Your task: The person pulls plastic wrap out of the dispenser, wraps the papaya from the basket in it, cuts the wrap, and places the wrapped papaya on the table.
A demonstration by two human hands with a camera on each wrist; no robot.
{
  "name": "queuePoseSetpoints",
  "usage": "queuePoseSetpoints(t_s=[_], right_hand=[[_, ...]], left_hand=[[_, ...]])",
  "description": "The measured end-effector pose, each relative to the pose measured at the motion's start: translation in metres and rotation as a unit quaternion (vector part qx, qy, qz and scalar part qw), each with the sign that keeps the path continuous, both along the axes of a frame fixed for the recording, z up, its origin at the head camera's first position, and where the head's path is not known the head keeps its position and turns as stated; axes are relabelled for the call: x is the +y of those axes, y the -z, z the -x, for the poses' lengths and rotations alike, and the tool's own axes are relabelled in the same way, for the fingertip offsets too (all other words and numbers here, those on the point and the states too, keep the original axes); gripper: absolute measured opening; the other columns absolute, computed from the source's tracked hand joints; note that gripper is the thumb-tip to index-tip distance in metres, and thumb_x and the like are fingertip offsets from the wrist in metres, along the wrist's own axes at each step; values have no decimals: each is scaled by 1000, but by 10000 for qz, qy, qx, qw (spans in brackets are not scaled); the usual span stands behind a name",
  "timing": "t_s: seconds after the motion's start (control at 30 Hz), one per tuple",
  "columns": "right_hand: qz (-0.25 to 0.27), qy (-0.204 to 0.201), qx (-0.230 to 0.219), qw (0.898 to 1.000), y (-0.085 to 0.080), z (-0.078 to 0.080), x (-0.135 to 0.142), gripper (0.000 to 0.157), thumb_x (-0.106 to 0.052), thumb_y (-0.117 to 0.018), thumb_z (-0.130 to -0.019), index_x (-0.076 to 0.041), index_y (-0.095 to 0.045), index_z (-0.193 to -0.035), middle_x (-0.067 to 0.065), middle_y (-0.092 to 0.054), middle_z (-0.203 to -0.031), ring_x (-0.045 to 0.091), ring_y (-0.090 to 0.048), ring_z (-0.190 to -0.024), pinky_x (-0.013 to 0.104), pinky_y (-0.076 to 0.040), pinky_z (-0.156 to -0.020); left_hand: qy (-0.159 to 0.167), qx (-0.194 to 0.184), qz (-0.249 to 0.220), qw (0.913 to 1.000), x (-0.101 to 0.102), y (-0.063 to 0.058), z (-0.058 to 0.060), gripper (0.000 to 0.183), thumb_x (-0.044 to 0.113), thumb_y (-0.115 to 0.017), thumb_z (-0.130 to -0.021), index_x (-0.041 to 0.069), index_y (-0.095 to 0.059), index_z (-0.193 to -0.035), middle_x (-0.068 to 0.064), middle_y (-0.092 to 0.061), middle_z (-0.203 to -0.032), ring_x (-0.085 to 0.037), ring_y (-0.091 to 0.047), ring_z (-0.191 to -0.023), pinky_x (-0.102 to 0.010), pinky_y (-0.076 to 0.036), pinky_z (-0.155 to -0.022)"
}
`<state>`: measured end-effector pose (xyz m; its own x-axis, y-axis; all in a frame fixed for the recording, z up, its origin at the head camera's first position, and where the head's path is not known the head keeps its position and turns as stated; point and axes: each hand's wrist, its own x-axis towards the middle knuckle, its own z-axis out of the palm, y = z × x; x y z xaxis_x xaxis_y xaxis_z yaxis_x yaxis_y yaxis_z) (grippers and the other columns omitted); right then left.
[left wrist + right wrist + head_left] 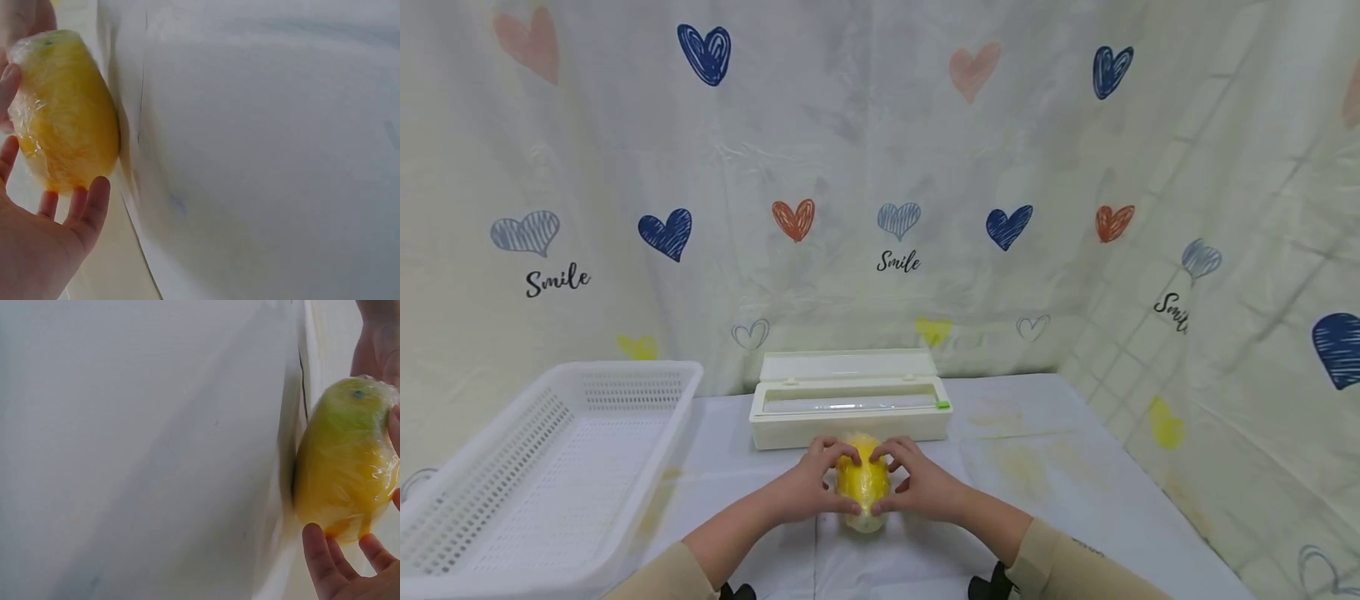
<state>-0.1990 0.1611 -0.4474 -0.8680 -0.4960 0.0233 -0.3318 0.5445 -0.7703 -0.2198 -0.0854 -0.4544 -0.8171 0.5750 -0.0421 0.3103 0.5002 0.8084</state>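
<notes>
A yellow oblong fruit [863, 475], greenish at one end and wrapped in clear plastic film, lies on the white-covered table in front of me. My left hand [822, 483] holds its left side, fingers bent over the top and thumb at the near end. From the right, my right hand [919, 485] grips it in the same way. The left wrist view shows the crinkled film on the fruit [65, 115] and fingertips against its lower end. A small dark spot marks the greenish end of the fruit [350, 450] in the right wrist view.
Just behind the fruit stands a white cling film dispenser [850, 432], lid raised, with a roll inside and a green slider [943, 405] at its right. A white perforated basket [688, 400] stands at the left. Behind the table hangs a heart-patterned curtain [850, 125].
</notes>
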Motion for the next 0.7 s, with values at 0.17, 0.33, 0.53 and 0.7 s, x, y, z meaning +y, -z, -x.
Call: queuePoseSetpoints(t_s=[0.17, 0.33, 0.53, 0.7], right_hand=[[-5, -61, -61, 10000, -1, 1, 2, 55, -38, -82, -80, -28, -51, -124, 1, -39, -133, 25, -50, -115, 26, -55, -81], [17, -381, -258, 9989, -5, 1, 9, 57, -37, -80, -83, -30, -52, -132, 1, -36, -141, 28, -48, -122, 33, -55, -88], [47, -491, -313, 9983, -4, 6, 14, 56, -31, -80, -84, -31, -54, -134, 2, -36, -144, 29, -50, -121, 34, -54, -90], [160, -368, 12, 9992, 1, 10, 9, 51, -28, -84, -81, -28, -60, -125, 1, -42, -133, 28, -54, -111, 33, -56, -85]], left_hand=[[427, -99, 25, 9990, -10, -1, 4, 56, 43, -82, -80, 39, -50, -127, -7, -27, -141, -30, -41, -126, -40, -51, -94], [574, -133, 29, 9983, -15, -4, 7, 57, 39, -83, -79, 39, -51, -127, -5, -29, -140, -28, -42, -126, -40, -50, -96], [436, -30, 55, 9990, -13, -6, 7, 54, 39, -83, -78, 39, -54, -123, -4, -32, -136, -26, -44, -122, -37, -50, -93], [312, 2, 207, 9993, -11, -5, 7, 54, 40, -85, -76, 40, -54, -120, -3, -32, -134, -24, -45, -117, -34, -50, -88]])
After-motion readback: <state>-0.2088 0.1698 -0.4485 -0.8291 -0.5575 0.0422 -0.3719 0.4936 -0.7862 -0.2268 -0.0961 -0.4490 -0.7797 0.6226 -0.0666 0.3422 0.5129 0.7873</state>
